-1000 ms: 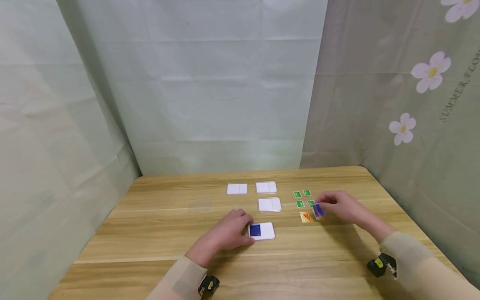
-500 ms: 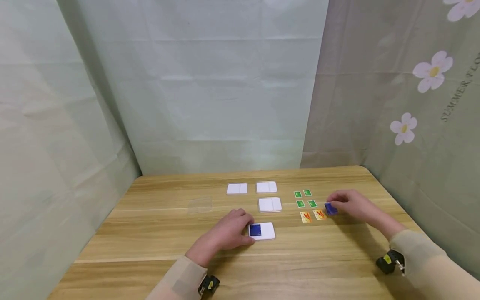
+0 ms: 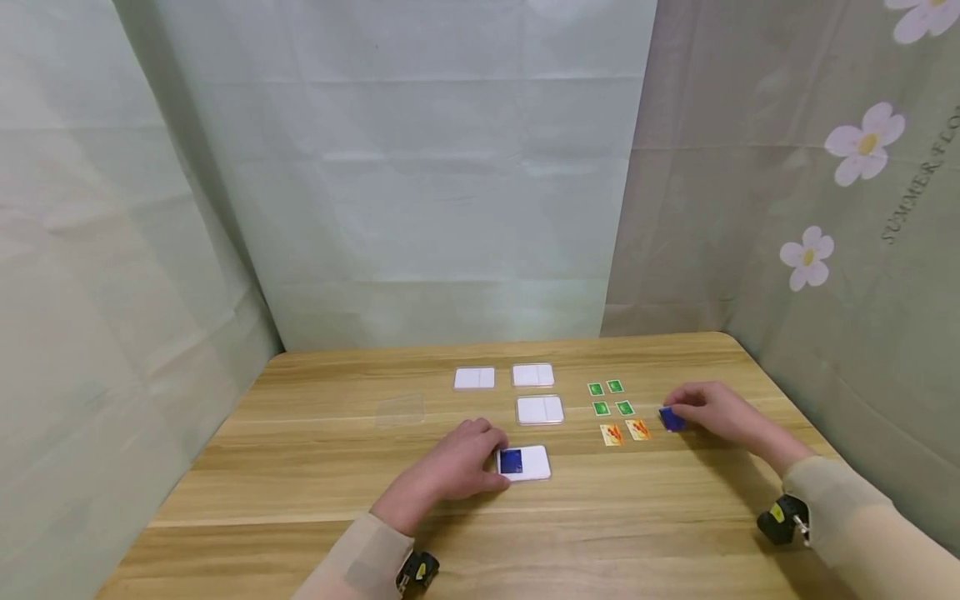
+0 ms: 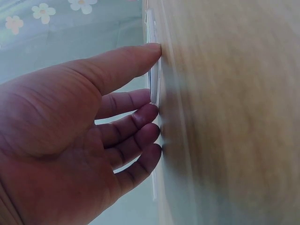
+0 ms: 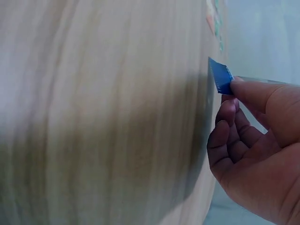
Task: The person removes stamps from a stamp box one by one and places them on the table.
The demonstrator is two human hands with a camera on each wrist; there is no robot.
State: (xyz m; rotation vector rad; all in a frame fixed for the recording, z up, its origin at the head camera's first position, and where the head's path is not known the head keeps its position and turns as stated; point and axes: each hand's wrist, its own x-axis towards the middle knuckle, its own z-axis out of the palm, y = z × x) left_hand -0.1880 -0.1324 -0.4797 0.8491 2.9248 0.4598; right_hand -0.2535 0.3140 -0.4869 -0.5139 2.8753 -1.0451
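My left hand (image 3: 463,462) rests on the table and grips the left end of a flat white case (image 3: 536,462), thumb on its near edge and fingertips on its far side. A dark blue square (image 3: 512,460) lies on the left part of that case. Over at the right, my right hand (image 3: 708,411) pinches a small blue square card (image 5: 221,76) between thumb and fingers, tilted close over the table. To the left of this hand lie two orange-and-yellow picture squares (image 3: 611,434) and several green squares (image 3: 625,407) with pale borders.
Beyond my left hand lie three more white cases, one in the middle (image 3: 539,409), one at the back (image 3: 532,375) and one back left (image 3: 474,378). A clear plastic sheet (image 3: 401,410) lies on the wooden table (image 3: 300,483). Fabric curtains (image 3: 420,208) enclose the table.
My right hand has carried the blue card rightward, away from over the right-hand orange square, which now shows fully. It slowed in the last half second. The left hand has stayed still.
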